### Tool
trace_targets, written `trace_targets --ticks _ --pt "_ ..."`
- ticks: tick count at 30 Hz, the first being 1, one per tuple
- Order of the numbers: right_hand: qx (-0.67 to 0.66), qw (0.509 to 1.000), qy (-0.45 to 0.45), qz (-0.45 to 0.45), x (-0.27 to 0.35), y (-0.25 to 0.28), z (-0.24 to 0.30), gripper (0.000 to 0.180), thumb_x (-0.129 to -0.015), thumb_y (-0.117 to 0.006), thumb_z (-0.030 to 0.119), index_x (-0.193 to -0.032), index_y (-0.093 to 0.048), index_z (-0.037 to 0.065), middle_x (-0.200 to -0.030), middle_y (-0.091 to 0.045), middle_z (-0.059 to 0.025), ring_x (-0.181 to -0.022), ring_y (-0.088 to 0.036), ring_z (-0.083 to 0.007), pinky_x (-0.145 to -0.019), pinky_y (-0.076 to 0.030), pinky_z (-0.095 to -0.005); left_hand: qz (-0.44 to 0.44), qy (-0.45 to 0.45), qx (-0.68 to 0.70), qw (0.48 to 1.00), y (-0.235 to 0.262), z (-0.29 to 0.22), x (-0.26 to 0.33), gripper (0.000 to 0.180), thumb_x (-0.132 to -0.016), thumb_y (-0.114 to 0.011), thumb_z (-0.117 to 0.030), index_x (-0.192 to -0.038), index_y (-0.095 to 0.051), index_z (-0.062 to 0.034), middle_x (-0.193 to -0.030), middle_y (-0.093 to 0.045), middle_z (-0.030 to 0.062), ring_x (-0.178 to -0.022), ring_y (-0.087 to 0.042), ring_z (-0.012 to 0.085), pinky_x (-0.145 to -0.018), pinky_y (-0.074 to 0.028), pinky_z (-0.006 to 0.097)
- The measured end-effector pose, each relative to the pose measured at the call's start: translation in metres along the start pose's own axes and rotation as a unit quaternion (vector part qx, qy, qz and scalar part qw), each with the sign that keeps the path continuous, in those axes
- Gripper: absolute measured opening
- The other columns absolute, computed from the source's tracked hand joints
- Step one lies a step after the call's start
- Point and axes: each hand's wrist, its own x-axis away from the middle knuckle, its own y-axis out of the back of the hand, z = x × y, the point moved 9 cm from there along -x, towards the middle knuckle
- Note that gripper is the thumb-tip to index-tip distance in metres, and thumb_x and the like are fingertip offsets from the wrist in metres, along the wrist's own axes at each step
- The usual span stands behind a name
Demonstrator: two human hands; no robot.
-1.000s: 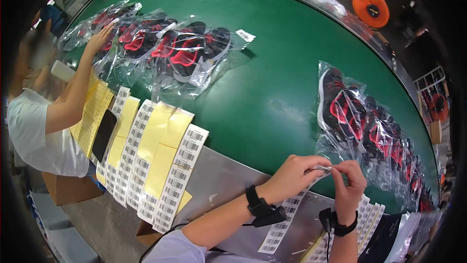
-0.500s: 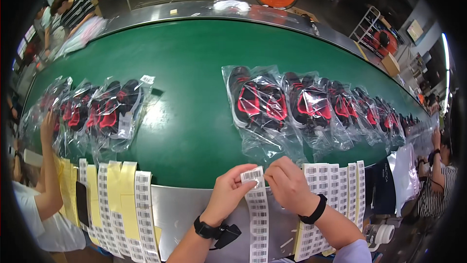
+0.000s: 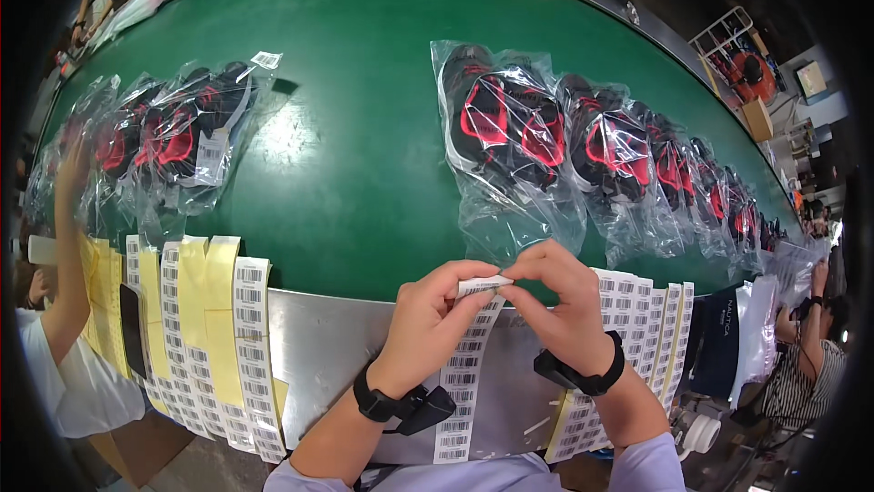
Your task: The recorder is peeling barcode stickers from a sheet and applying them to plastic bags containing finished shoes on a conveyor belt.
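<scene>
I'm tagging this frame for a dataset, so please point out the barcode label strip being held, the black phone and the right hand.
Barcode label strip (image 3: 466, 381): head view, middle of its hanging length.
Black phone (image 3: 134, 331): head view, dark face.
Right hand (image 3: 565, 305): head view, back of the hand.

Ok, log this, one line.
left hand: holds long white paper barcode strip | right hand: pinches its bent end | beyond: bagged black-red shoes

Ctr of frame: wide green belt, smooth, semi-glossy w/ white glare. Lower ctr: flat grey metal bench top, smooth, dull sheen. Btm ctr: long white barcode label strip, matt paper. Upper L & R: clear plastic bags, crinkled, v. shiny. Lower L: yellow backing sheets, matt paper; brown cardboard box, matt.
</scene>
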Motion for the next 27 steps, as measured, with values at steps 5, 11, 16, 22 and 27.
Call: trace_targets --ticks 5,11,16,22,27 --pt "0.005 1.000 0.001 -0.007 0.005 0.002 0.001 0.014 -0.078 -0.074 -0.003 -0.091 -0.068 0.000 -0.088 -0.062 -0.0104 -0.078 -0.063 -0.0237 -0.068 -0.050 -0.0319 -0.001 0.008 -0.041 0.999 -0.003 -0.006 0.002 0.027 -0.094 -0.061 0.002 -0.121 -0.065 -0.0002 -0.089 -0.070 -0.0002 -0.078 -0.059 -0.0001 -0.066 -0.044 0.017" --pt "0.082 0.993 0.063 -0.052 0.021 0.013 0.009 0.015 -0.076 -0.073 -0.004 -0.090 -0.067 -0.001 -0.086 -0.060 -0.0110 -0.078 -0.062 -0.0268 -0.066 -0.050 -0.0351 0.004 0.019 -0.077 0.997 -0.015 -0.001 0.001 0.022 -0.094 -0.061 0.003 -0.115 -0.066 0.0010 -0.092 -0.070 0.0007 -0.079 -0.060 0.0015 -0.066 -0.046 0.017" --pt "0.174 0.963 0.194 -0.075 0.030 0.018 0.028 0.021 -0.068 -0.069 -0.003 -0.088 -0.066 -0.001 -0.087 -0.059 -0.0108 -0.079 -0.060 -0.0286 -0.067 -0.049 -0.0386 -0.007 0.041 -0.003 0.999 -0.025 0.009 0.000 0.022 -0.094 -0.061 0.005 -0.116 -0.064 0.0038 -0.100 -0.070 0.0051 -0.085 -0.065 0.0056 -0.071 -0.052 0.019" --pt "0.179 0.966 0.170 -0.071 0.036 0.026 0.010 0.019 -0.070 -0.068 -0.001 -0.089 -0.064 -0.001 -0.088 -0.058 -0.0119 -0.082 -0.060 -0.0305 -0.071 -0.049 -0.0392 0.035 0.062 0.024 0.997 -0.041 0.011 -0.008 0.034 -0.092 -0.062 0.005 -0.126 -0.058 0.0032 -0.106 -0.069 0.0074 -0.089 -0.067 0.0083 -0.075 -0.054 0.022" --pt "0.089 0.993 0.062 -0.042 0.030 0.018 -0.002 0.017 -0.076 -0.074 0.002 -0.090 -0.066 0.001 -0.090 -0.059 -0.0127 -0.084 -0.059 -0.0319 -0.073 -0.048 -0.0404 0.023 0.014 -0.108 0.994 -0.029 0.015 0.007 0.027 -0.092 -0.063 0.001 -0.119 -0.064 -0.0021 -0.106 -0.070 0.0042 -0.088 -0.065 0.0073 -0.075 -0.055 0.024"
